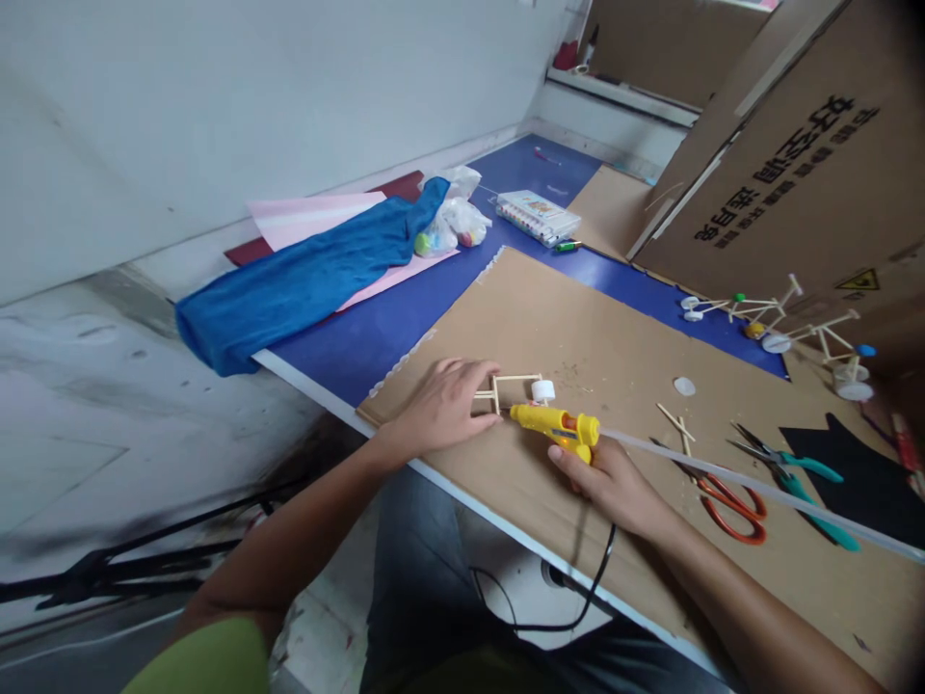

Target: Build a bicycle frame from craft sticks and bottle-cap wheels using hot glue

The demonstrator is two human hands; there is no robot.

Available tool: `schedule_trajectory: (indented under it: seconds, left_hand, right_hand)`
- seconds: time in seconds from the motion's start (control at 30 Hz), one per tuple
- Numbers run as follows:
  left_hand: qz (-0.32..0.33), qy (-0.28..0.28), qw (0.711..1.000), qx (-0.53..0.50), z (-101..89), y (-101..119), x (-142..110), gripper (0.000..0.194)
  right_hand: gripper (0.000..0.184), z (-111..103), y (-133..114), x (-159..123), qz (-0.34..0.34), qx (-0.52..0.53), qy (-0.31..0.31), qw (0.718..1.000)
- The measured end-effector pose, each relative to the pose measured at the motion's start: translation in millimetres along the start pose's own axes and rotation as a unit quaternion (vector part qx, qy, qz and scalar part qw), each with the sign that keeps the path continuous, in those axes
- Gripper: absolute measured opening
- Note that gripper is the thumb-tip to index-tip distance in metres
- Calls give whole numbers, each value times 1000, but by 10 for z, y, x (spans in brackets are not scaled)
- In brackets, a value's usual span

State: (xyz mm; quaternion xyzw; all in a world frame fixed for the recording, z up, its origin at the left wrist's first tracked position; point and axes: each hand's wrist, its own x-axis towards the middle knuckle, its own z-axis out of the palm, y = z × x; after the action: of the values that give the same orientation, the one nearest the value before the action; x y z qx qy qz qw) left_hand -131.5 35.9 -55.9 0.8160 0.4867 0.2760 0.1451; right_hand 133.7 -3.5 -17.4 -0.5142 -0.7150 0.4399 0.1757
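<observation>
My left hand [440, 410] rests on the cardboard sheet [614, 357] and grips a small frame of wooden sticks [516, 379], which has a white wheel [542, 390] at its far end. My right hand [614, 487] is shut around a yellow hot glue gun [555, 427], whose nozzle points left, close to the stick frame. A long translucent glue stick [758, 492] runs from the back of the gun across the cardboard to the right. A black cord [556, 622] hangs below the table edge under my right hand.
Orange-handled scissors [733, 509] and teal-handled pliers [802, 477] lie on the cardboard to the right, with loose sticks and black sheet nearby. Two wheeled stick models [752, 313] stand beyond. A blue cloth [303, 275], plastic bags and a marker box lie on blue board at the back.
</observation>
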Motion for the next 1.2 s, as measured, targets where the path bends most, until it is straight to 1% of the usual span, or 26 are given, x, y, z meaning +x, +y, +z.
schedule_trajectory:
  seconds: [0.17,0.37,0.8,1.03,1.2]
  left_hand:
    - [0,-3,1000,3,4,-6,-4,52]
    - [-7,-12,1000,0,8,-17,-2,51]
    - [0,-3,1000,2,18,-28,-4,50]
    - [-8,-9,1000,-7,11,-18,-5,53]
    - [-6,-10,1000,-5,8,-19,-5,52]
  right_hand:
    - [41,-2,3,10,-6,-1,3,1000]
    - [41,-11,12,11,6,-10,-4,1000]
    - [40,-4,14,20,10,-19,-9,1000]
    - [38,0,20,22,4,-17,0,1000]
    - [38,-14,6,16,4,-23,-5,1000]
